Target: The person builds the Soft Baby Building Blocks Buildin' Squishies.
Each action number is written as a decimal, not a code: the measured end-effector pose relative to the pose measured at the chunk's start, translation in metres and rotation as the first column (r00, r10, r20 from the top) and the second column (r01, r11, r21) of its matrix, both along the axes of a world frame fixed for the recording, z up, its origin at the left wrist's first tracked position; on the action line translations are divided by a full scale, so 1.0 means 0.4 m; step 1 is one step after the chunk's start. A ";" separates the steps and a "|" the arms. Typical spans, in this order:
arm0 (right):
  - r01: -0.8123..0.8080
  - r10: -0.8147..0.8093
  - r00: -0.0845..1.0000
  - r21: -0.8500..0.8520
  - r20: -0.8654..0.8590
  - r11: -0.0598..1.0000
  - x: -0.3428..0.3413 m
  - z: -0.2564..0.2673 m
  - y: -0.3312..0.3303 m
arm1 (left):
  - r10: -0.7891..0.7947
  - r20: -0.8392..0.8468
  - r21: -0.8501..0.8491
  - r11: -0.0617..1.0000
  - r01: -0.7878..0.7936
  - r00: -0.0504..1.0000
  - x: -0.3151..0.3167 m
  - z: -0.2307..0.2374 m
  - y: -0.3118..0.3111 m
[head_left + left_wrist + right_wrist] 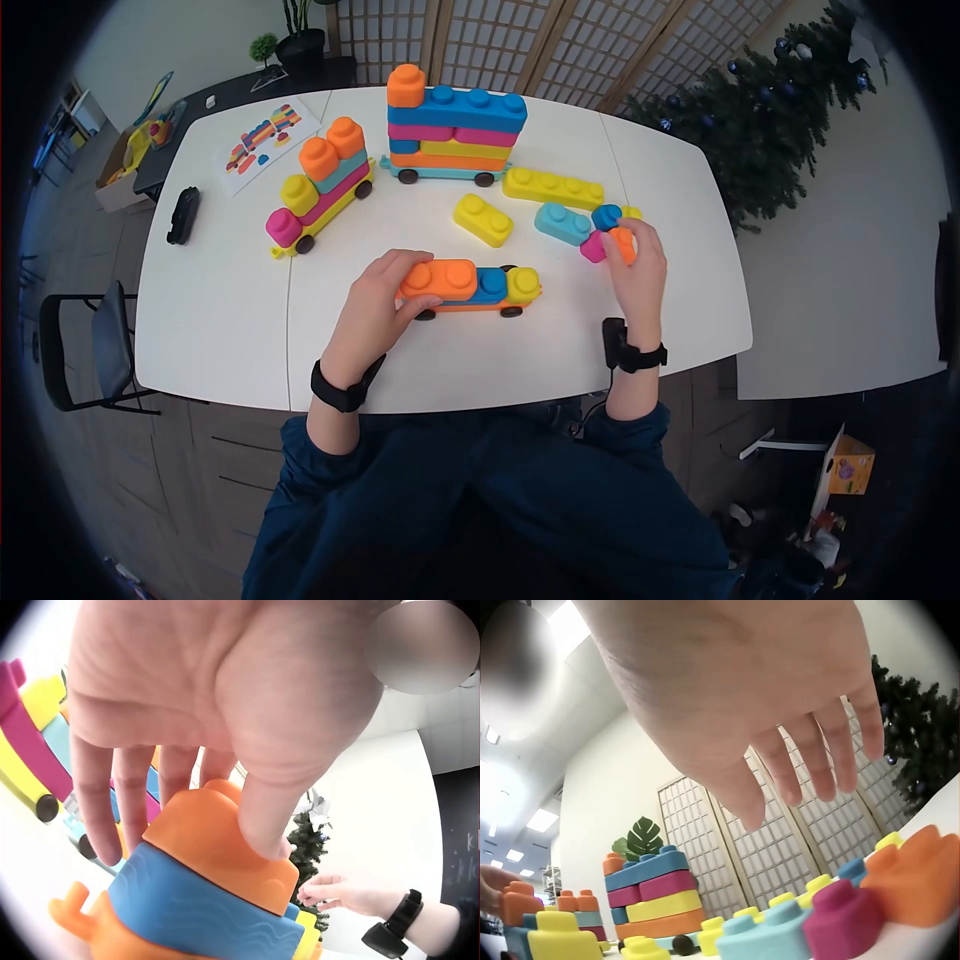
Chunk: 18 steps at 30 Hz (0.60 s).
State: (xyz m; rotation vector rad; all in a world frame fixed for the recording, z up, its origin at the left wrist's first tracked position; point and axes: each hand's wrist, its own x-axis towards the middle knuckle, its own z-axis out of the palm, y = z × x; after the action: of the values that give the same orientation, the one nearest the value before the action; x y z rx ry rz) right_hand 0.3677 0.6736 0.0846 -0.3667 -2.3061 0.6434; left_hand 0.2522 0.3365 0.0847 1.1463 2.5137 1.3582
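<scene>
My left hand (372, 308) grips an orange two-stud block (214, 844), thumb on one side and fingers on the other. It sits over a blue block (202, 904) on an orange wheeled base (470, 307). A yellow one-stud block (522, 285) stands at the base's right end. With fingers extended and nothing between them, my right hand (640, 280) hovers over a cluster of loose pieces. Among them are a magenta block (844, 919), an orange ridged piece (915, 877), a blue block (606, 216) and a light-blue block (563, 224).
Behind stands a tall stacked car (455, 140); a stepped car (320, 190) is at the left. A yellow long block (553, 188) and a short yellow block (483, 220) lie mid-table. A picture sheet (265, 145) and black object (183, 215) lie at far left.
</scene>
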 end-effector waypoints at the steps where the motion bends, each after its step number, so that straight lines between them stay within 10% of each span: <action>1: 0.117 -0.125 0.988 0.090 0.089 0.989 0.021 -0.007 0.028 | 0.001 0.001 0.002 1.000 -0.001 1.000 0.000 -0.001 0.001; 11: 0.450 -0.407 0.779 0.027 0.478 0.893 0.074 -0.103 0.153 | 0.008 0.089 0.057 0.998 -0.013 0.996 -0.006 -0.001 -0.003; 18: 0.472 -0.458 0.811 0.057 0.364 0.880 0.081 -0.069 0.139 | 0.018 0.124 0.039 0.999 -0.023 0.992 -0.013 -0.011 -0.011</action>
State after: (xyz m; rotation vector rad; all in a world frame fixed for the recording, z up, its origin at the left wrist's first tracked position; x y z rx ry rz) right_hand 0.4001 0.7291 0.0571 -1.1168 -2.4097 0.3859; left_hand 0.2469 0.3321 0.0805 1.0119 2.4298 1.4437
